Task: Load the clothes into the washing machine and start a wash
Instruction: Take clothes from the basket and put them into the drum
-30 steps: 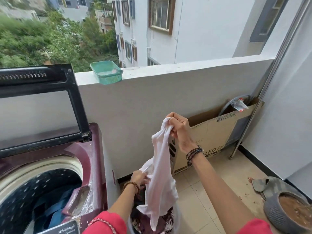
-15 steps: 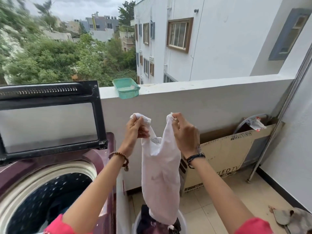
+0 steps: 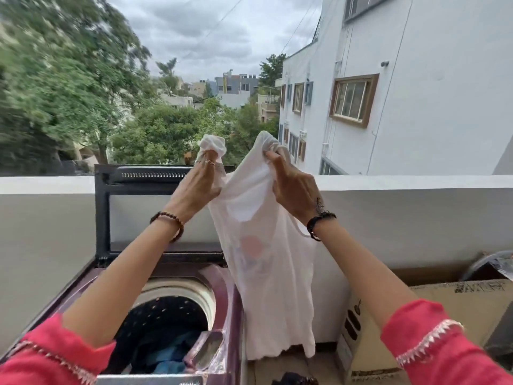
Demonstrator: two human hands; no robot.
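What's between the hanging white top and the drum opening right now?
In the head view, only the washer's maroon right rim and its detergent tray lie between the white top and the drum opening. The top hangs right of that rim.

Overcast daylight, blurred wide-angle edges

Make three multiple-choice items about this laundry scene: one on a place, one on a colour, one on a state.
1. Where does the white top hang?
A. inside the drum
B. in the air beside the washing machine
C. on the balcony wall

2. What colour are the person's sleeves?
A. pink-red
B. green
C. black

3. How is the machine's lid?
A. shut
B. removed
C. raised open

Answers:
1 B, left hand and right hand hold it up.
2 A, both cuffs show it.
3 C, the drum is exposed.
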